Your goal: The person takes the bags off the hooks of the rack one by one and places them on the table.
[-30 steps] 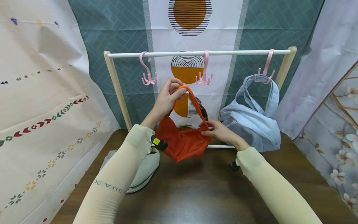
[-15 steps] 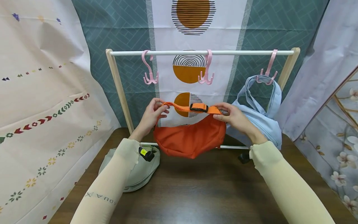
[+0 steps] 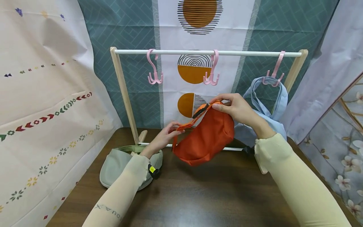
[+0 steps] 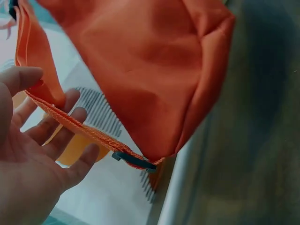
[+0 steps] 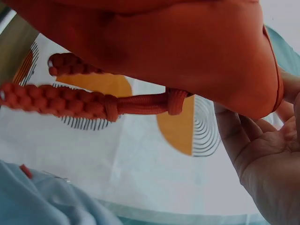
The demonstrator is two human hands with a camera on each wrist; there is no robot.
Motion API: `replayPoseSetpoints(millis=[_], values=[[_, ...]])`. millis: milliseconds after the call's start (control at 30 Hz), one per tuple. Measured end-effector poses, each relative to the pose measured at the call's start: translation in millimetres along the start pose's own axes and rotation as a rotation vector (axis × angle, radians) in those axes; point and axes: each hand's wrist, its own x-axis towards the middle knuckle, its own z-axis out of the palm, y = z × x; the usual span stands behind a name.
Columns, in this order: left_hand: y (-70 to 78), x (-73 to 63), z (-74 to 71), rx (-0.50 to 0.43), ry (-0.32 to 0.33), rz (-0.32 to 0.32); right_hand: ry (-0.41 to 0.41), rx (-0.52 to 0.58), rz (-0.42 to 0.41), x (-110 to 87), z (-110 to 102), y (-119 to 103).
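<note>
Currently the largest item, a dark brown wood-grain worktop [image 3: 198, 195], carries a rack with pale wooden legs and a white top bar [image 3: 184, 52]; both unchanged. Next in size, a light-blue fabric bag [image 3: 275, 126] still hangs by its handle from the right-hand pink plastic hook [image 3: 277, 66]. A grey-green fabric bag [image 3: 117, 167] lies at left, partly hidden by the left forearm.

Main change: the orange-red fabric bag [image 3: 205, 137]. Half a second ago it hung nearly level below its strap; now it tilts, right end raised, left end lower. Position: in the air before the rack, on no hook.

Right hand [image 3: 236, 108]: thumb and fingers pinch the bag's upper right corner, near the strap end. Left hand [image 3: 165, 137]: has dropped lower; thumb and fingers hold the orange webbing strap [image 3: 187, 125].

Reading: a reorientation within the two hands only, the bag neither set down nor hung. Weight probably rests more on the right hand.

Smallest items: the left pink hook [image 3: 155, 77] and middle pink hook [image 3: 210, 78] both carry nothing. A black plastic buckle [image 3: 200, 111] now sits slantwise between the hands.
</note>
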Motion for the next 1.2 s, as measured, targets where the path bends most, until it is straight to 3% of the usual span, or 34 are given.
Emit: replayPoseSetpoints(millis=[333, 567, 667, 800, 1033, 1200], values=[[-17.6, -8.2, 24.1, 0.015, -0.099, -0.071, -0.036, -0.060, -0.040, 5.8, -6.3, -20.2], [-28.3, -19.0, 32.0, 0.089, -0.061, -0.169, 0.010, -0.037, -0.003, -0.6, -16.7, -27.8], [-33.2, -23.5, 28.4, 0.015, -0.051, -0.219, 0.047, 0.001, 0.014, -5.4, -19.5, -23.8], [-36.2, -25.5, 19.1, -0.170, -0.026, -0.232, 0.097, 0.041, 0.014, -11.1, -21.1, -14.0], [-27.3, -27.0, -0.8, -0.268, 0.067, -0.156, 0.185, 0.070, 0.052, -22.5, -23.1, 4.3], [-16.4, -29.5, -16.4, -0.340, 0.168, -0.109, 0.207, 0.092, 0.085, -35.0, -22.6, 20.0]])
